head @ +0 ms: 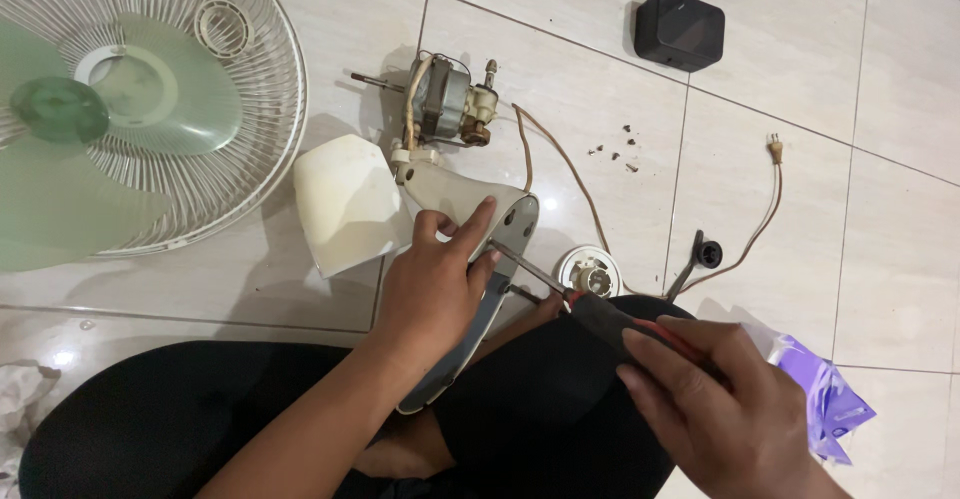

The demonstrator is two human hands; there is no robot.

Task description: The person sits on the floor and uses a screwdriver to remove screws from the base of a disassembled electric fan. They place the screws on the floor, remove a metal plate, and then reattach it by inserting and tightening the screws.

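Head view: left hand (432,284) grips the fan neck (480,214), fingers wrapped around it. Right hand (715,404) closes on the screwdriver (590,309), tip beside the left fingertips. Keep shaft square to the screw; press firmly.

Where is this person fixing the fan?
Probably at home, sitting on a tiled floor, not at a workbench. The fan grille, motor and a purple bag lie loose around the legs.
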